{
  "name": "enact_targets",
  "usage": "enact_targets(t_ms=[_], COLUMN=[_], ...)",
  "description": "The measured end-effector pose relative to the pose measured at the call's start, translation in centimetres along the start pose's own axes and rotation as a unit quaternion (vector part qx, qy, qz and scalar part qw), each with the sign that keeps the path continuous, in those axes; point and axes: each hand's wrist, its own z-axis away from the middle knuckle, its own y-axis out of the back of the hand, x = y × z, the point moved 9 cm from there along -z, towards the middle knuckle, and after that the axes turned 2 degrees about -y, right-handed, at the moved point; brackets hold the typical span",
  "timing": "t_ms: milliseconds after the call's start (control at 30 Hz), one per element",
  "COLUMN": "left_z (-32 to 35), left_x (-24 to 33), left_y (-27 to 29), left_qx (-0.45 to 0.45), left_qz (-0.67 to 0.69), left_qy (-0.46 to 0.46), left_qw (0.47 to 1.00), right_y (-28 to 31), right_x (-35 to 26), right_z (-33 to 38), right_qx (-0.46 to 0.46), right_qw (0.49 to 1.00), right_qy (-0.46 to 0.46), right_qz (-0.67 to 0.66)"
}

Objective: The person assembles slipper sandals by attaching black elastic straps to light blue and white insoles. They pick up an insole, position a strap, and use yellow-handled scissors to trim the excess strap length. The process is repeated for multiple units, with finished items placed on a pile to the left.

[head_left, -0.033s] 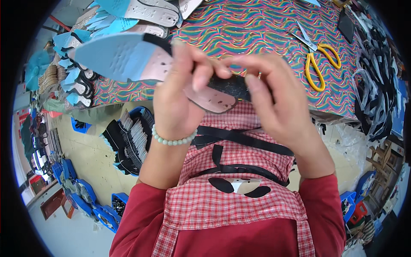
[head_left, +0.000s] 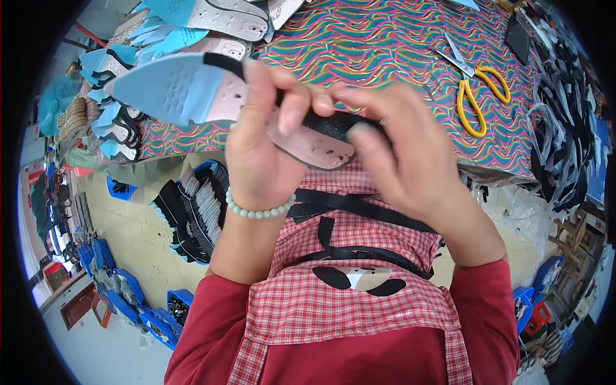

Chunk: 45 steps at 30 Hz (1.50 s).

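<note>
My left hand (head_left: pixel 266 138), with a pale green bead bracelet, is wrapped round the middle of a shoe insole (head_left: pixel 170 90). The insole has a light blue pointed toe aimed left and a pink, speckled heel end. Black strip material (head_left: pixel 327 125) runs along its far edge toward the right. My right hand (head_left: pixel 404 144) is closed on the right end of this black strip, thumb and fingers pinching it. Its fingertips are slightly blurred, and part of the strip is hidden beneath them. Both hands are above the table's near edge.
Scissors with yellow handles (head_left: pixel 475 93) lie partly spread on the patterned tablecloth (head_left: pixel 359 45). Similar insoles (head_left: pixel 231 19) are heaped at the far left. Black strips (head_left: pixel 564 122) hang at the right edge. Below, a blue bin (head_left: pixel 208 173) holds stacked black-edged pieces.
The insole and my left hand have shifted slightly left. My right thumb and fingers have moved left along the black strip, and more of its loose end shows bent round the fingers.
</note>
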Motion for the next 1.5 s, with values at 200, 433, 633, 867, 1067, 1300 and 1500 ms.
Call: enact_targets(t_ms=[200, 433, 633, 867, 1067, 1300, 1500], left_z=[-0.3, 0.5, 2.5, 1.2, 2.7, 3.7, 2.3], left_x=[1.9, -1.3, 5.3, 2.3, 2.4, 1.7, 1.3], left_y=[-2.3, -0.3, -6.5, -6.5, -5.9, -4.5, -3.7], left_qx=[-0.050, 0.047, -0.111, -0.304, -0.114, 0.035, 0.052], left_qz=[0.150, -0.079, -0.748, -0.664, -0.505, -0.347, -0.318], left_qy=[-0.009, 0.092, -0.232, -0.078, 0.019, -0.016, -0.096], left_qw=[0.987, 0.992, 0.612, 0.679, 0.855, 0.937, 0.942], right_y=[-2.5, -0.8, 3.5, 2.7, 6.3, 3.2, 2.0], right_x=[0.2, 1.6, -0.6, -3.0, -2.6, -0.6, -2.1], right_z=[2.7, 1.2, -0.5, -1.0, -1.0, 2.8, 1.1], right_qx=[0.045, 0.063, -0.056, -0.182, 0.015, 0.237, 0.182], right_qw=[0.998, 0.980, 0.994, 0.977, 0.985, 0.950, 0.975], right_qy=[-0.031, -0.125, 0.037, 0.055, 0.011, -0.004, 0.027], right_qz=[-0.038, -0.138, 0.088, 0.101, -0.173, -0.201, -0.125])
